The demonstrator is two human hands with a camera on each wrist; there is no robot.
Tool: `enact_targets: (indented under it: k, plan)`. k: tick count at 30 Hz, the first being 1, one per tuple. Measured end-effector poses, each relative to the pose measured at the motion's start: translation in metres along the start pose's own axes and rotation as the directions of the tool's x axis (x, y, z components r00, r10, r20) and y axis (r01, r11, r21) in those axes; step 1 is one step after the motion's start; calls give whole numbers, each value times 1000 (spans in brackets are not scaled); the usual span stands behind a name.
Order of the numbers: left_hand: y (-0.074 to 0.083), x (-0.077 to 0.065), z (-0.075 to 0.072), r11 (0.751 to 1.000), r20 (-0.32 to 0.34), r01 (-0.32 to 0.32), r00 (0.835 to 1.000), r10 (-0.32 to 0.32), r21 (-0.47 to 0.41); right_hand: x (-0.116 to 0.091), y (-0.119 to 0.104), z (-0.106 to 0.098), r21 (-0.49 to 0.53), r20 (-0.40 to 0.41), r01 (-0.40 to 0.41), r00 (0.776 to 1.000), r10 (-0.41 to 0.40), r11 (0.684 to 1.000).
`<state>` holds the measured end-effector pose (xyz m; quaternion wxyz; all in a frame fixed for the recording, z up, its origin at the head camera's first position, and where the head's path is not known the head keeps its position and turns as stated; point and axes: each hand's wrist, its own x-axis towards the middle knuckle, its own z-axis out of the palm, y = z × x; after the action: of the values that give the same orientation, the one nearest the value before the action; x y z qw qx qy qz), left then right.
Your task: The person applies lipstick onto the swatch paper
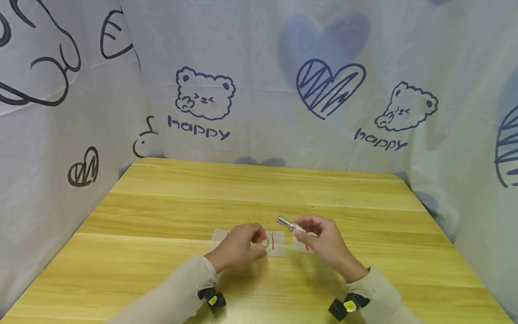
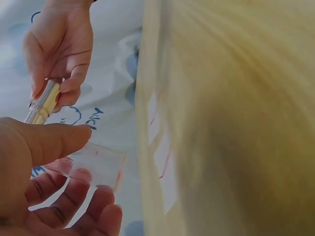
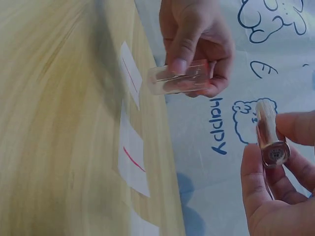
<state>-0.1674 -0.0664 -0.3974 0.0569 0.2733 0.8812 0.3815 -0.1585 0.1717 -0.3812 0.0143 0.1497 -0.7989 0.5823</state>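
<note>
In the head view my left hand (image 1: 240,246) is over the paper pieces, pinching a small clear cap (image 3: 165,84) between thumb and fingers. The cap is see-through and box-shaped, with a reddish tint at one end. A little to the right, my right hand (image 1: 325,240) grips a slim, shiny lipstick tube (image 1: 285,222), its silvery end pointing up and left. The right wrist view shows the tube's round base, which bears a small label. Cap and tube are apart. Whether the lipstick itself is exposed I cannot tell.
White paper pieces (image 1: 279,250) with red strokes lie on the wooden table (image 1: 259,193) beneath the hands. A further white piece (image 1: 298,244) is partly behind the right hand. White cloth (image 1: 251,54) with drawn bears and hearts hangs around the table.
</note>
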Motion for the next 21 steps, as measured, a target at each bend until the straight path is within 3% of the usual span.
enact_targets:
  k: [10,16,21]
  plan:
    - [11,2,-19,984,-98,-132,985,144,122,2,-8,-1,-39,141,95,986,-89,995]
    - [18,0,-23,970,-118,-171,974,193,172,2,-11,4,-108,171,153,976,-133,982]
    - [24,-2,-20,957,-164,-219,954,251,189,3,-14,9,-152,177,141,978,-113,978]
